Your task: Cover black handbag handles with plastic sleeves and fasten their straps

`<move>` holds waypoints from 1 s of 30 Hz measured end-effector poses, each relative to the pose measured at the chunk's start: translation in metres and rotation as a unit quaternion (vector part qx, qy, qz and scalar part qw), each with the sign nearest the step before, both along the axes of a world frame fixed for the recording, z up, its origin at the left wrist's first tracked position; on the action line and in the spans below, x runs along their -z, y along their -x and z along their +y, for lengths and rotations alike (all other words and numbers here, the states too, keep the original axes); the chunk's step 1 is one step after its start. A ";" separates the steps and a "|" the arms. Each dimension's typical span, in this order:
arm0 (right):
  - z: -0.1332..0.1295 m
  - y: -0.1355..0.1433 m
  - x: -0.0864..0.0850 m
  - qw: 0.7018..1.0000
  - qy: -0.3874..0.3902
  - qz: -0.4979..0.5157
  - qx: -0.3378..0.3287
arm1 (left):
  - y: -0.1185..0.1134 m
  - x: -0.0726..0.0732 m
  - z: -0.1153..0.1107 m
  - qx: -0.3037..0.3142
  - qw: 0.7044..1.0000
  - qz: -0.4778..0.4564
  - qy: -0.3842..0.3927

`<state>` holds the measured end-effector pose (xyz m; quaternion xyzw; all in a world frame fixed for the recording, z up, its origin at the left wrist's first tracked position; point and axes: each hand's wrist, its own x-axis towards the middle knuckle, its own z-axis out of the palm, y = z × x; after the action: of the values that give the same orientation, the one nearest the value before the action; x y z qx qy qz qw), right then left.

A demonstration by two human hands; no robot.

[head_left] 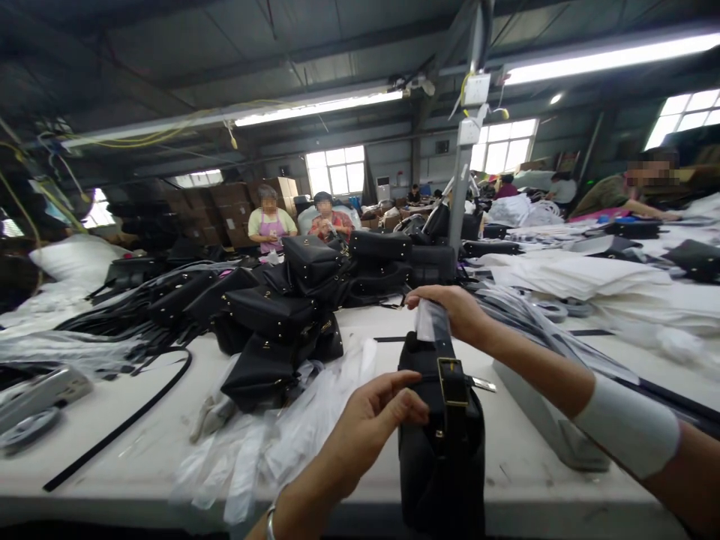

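A black handbag [419,472] stands near the front edge of the table, with a gold buckle [451,382] on its strap and a silver zip pull [482,384] sticking out at the right. My left hand [374,420] grips the bag's upper left side between thumb and fingers. Above the bag, my right hand [458,315] is closed around the raised bag strap [442,341]. A clear plastic sleeve [426,321] hangs beside the strap under those fingers. The fingertips of the right hand are partly hidden.
Black bags [270,311] are heaped behind my left hand, with clear plastic sleeves [309,427] in front. A loose black strap [121,424] and tape roll [31,429] lie left. A grey metal block [556,412] stands right. A post [461,187] rises behind; co-workers [271,221] sit beyond.
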<state>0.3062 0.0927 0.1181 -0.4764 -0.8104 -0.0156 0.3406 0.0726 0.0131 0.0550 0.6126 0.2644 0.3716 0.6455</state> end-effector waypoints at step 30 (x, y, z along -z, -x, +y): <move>-0.202 0.047 0.169 0.948 0.070 0.292 0.110 | -0.017 0.102 -0.071 -0.213 0.968 0.126 -0.026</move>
<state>0.2588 -0.1090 -0.0511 -0.5687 -0.6176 0.1434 0.5240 0.0899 -0.0583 -0.0465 0.6009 0.4584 0.4272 0.4964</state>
